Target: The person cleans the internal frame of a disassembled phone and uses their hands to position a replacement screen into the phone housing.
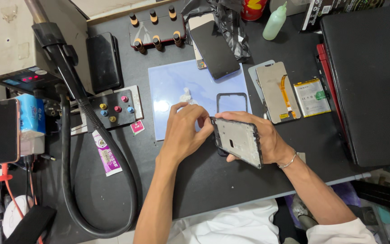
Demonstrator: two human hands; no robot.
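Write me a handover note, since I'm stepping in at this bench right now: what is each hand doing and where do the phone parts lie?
Right hand grips the phone frame, tilted above the black desk. Left hand pinches the frame's top corner. A thin black bezel lies on the blue mat. Screen panel and battery lie to the right, apart from the frame. Nothing is fitted into the frame yet.

Left fingertips [202, 121] hidden behind phone frame [238, 141], laptop [371, 81] cut off at right edge, red can [253, 9] cropped at far edge
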